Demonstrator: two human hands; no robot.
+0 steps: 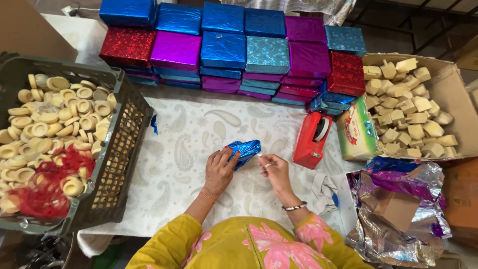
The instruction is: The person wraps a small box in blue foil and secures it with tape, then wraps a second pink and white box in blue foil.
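Observation:
A small packet in shiny blue foil point(245, 150) lies on the white patterned cloth point(194, 134) in front of me. My left hand point(220, 169) rests on its near left side and holds it down. My right hand point(274, 170) touches the packet's right end with the fingertips pinched together; I cannot tell whether a bit of tape is between them. A red tape dispenser point(311, 140) stands just right of my right hand.
Stacks of foil-wrapped boxes in blue, purple and red point(234, 50) line the far side. A dark crate of small round clay pieces and red thread point(55, 144) is at left. A carton of pale carved pieces point(413, 107) and crumpled foil sheets point(398, 204) are at right.

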